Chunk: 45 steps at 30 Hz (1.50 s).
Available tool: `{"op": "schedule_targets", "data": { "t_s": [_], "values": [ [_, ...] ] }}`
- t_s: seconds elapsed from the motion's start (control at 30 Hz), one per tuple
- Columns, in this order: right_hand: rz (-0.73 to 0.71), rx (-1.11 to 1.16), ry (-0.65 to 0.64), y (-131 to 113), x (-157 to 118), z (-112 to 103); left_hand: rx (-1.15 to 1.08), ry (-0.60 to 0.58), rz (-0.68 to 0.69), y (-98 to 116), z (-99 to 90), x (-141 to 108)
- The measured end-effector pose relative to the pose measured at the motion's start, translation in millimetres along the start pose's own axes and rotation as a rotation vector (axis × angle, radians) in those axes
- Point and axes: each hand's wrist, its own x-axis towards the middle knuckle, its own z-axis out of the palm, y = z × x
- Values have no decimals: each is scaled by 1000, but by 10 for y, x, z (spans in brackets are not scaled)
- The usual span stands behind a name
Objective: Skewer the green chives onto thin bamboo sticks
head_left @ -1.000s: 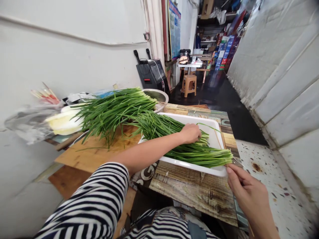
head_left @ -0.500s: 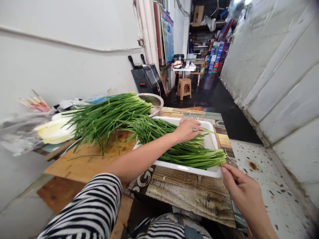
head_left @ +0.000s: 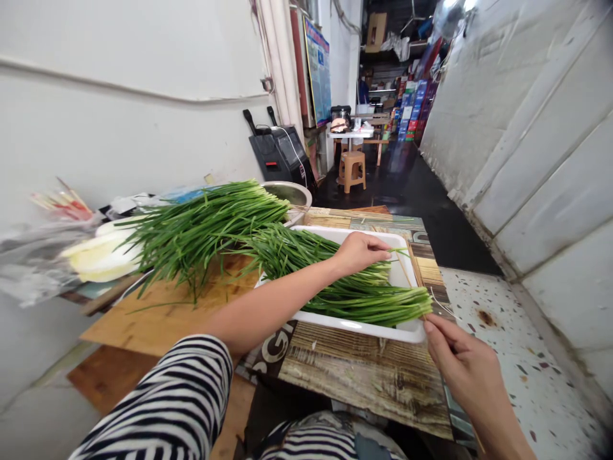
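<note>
Left hand (head_left: 360, 253): pinching a loose green stalk (head_left: 399, 250) between thumb and fingertips, over the far side of the tray (head_left: 352, 324).
Right hand (head_left: 463, 350): pinching a thin brown strand (head_left: 425, 316) between thumb and forefinger, beside the cut ends of the near bunch (head_left: 383, 306).
Change: lifted away from the far bunch (head_left: 292, 246) with the left hand, now closed on a single stalk; shifted little with the right.
Meaning: likely handling one stray stalk apart from the bunches.
Bunches: lying side by side in the tray, with cut ends towards the right hand; cannot tell whether tied.
Heap (head_left: 205, 223): resting beyond the board (head_left: 143, 322), with cut ends against the bowl (head_left: 309, 199).
Tray: sitting on the table (head_left: 364, 377).
</note>
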Motion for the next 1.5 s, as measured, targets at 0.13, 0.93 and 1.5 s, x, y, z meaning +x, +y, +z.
{"op": "schedule_targets", "data": {
  "t_s": [0.13,0.93,1.5],
  "values": [
    [-6,10,5,0,-8,5,-40,27,-10,-21,14,1],
    [-16,-39,20,14,-18,-11,-49,50,2,-51,24,14],
    [7,-29,30,21,-19,-3,-59,48,-3,-56,24,13]
  ]
}}
